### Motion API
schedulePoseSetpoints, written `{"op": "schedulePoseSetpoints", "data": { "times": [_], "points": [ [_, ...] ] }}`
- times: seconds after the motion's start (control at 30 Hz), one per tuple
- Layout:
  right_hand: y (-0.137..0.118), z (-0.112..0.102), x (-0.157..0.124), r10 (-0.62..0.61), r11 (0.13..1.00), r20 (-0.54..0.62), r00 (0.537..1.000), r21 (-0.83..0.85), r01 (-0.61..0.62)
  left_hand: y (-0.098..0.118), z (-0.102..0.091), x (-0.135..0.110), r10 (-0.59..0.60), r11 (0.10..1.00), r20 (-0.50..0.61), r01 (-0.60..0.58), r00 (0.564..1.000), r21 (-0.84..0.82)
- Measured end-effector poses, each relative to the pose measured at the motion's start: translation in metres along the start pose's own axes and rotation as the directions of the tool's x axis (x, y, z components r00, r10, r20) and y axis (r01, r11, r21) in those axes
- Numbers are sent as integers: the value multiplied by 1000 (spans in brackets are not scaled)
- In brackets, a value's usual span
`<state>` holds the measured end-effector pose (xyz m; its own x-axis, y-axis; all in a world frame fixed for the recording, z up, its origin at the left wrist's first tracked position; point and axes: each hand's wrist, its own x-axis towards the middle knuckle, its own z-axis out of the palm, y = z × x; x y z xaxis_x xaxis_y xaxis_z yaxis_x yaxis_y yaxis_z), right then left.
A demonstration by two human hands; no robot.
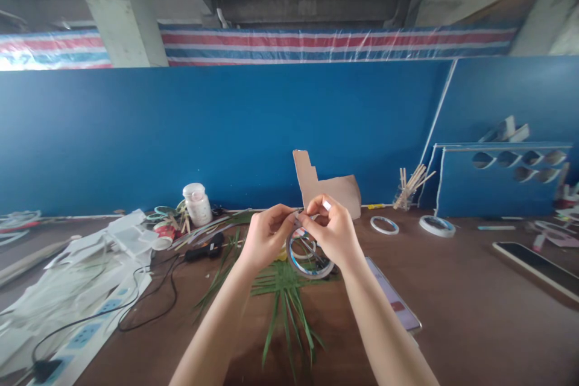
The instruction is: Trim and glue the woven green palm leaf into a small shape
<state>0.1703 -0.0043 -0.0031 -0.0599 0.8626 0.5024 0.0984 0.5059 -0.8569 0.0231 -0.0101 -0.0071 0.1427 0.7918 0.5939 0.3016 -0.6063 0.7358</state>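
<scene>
Currently a tape roll (316,272) is held up between both hands, just above a fan of green leaf strips (284,298) that lies on the brown table (452,313) directly beneath the wrists. The right hand (333,234) is curled closed around the upper edge of the ring, while the left hand (268,236) is pinched shut at the roll's top, thumb and forefinger pressed together where the two hands meet; whether a loose tape end is caught there cannot be told. The roll is judged to be light and fairly stiff, a thin hoop that could be flexed if squeezed hard, so it is best gripped by its rim, with the sticky face left untouched. A cardboard piece (332,188) stands just beyond the knuckles, and a phone (400,310) lies under the right forearm.
</scene>
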Motion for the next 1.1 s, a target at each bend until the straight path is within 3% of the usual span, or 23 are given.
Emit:
{"op": "schedulePoseSetpoints", "data": {
  "times": [0.47, 1.1],
  "points": [
    [1, 0, -1, -67, 987, -19, 998, -147, 64, 2, 0, -1, 17, 997, -18, -15, 1000, 75],
    [-1, 1, -3, -61, 985, -22, 998, -163, 57, 1, 1, -2, 66, 979, -56, -54, 996, 195]
  ]
}}
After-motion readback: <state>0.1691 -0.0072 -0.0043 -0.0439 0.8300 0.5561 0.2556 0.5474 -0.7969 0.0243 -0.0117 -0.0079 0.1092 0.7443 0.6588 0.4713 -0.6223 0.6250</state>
